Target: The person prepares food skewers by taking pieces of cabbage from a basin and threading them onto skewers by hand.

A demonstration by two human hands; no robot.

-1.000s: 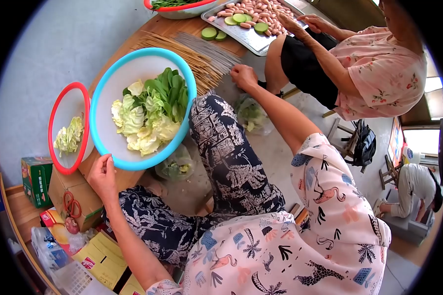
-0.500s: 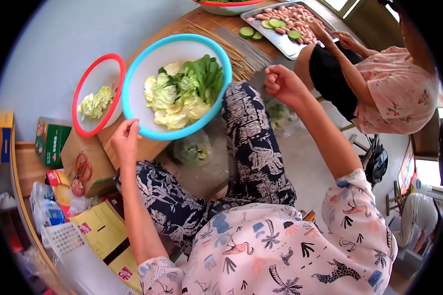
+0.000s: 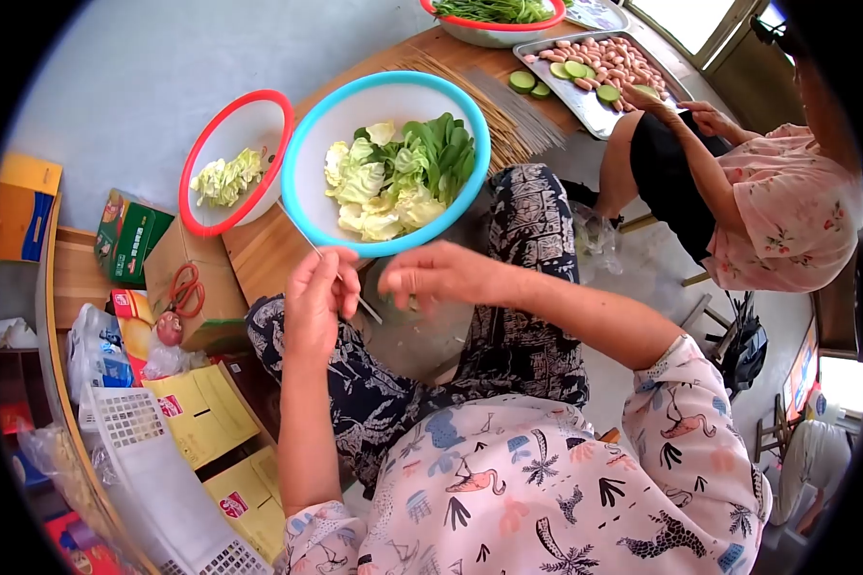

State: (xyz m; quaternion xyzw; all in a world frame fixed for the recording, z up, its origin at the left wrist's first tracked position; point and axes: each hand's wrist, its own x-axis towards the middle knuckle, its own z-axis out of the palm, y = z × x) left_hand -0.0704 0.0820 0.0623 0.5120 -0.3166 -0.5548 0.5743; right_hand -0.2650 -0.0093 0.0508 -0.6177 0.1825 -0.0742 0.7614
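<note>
My left hand (image 3: 324,287) is closed on a thin skewer (image 3: 367,309), held just in front of the blue-rimmed basket. To its right is my right hand (image 3: 438,274), with fingers apart and slightly blurred, not touching the skewer. Pale lettuce and dark green leaves (image 3: 403,177) lie in the blue-rimmed basket (image 3: 297,144). A smaller red-rimmed basket (image 3: 190,153) beside it holds pale leaves (image 3: 228,179). Behind the blue basket are wooden skewers (image 3: 494,110) and grey skewers (image 3: 537,125) on the table (image 3: 256,259).
A co-worker (image 3: 777,211) sits at right by a metal tray (image 3: 599,120) of sausages and green slices. A red-rimmed bowl of greens (image 3: 494,24) stands at the back. Scissors (image 3: 186,290) lie on a carton at left. Another person (image 3: 812,465) bends at far right.
My right hand has come from beside the skewers to near my left hand. My left hand has left the blue rim and now holds a skewer. The view has shifted.
</note>
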